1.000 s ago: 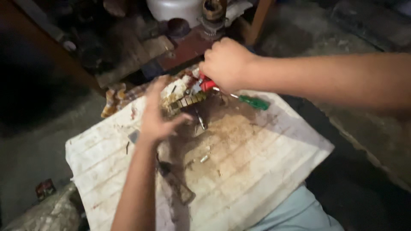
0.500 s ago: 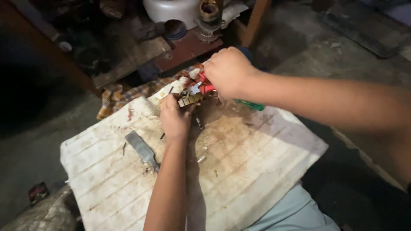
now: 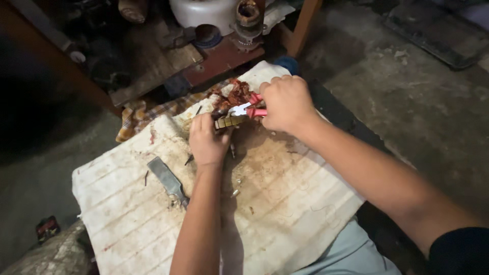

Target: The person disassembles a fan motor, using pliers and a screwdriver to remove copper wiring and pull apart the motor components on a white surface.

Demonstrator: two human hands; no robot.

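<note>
Small brass-coloured metal block (image 3: 227, 122) with tangled copper wire looks stiff and heavy, pinched in left hand (image 3: 206, 142) fingers over the stained white surface (image 3: 285, 203); right hand (image 3: 286, 102) fingers clamp red-handled pliers (image 3: 250, 109) onto it

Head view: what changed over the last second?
The left hand drew back off the flat grey tool that it covered, and now grips the brass-coloured part from below. The green-handled screwdriver beside the right hand is out of sight now. Unchanged: the right hand holds the red-handled pliers at the part, and the stained white cloth lies as before.
</note>
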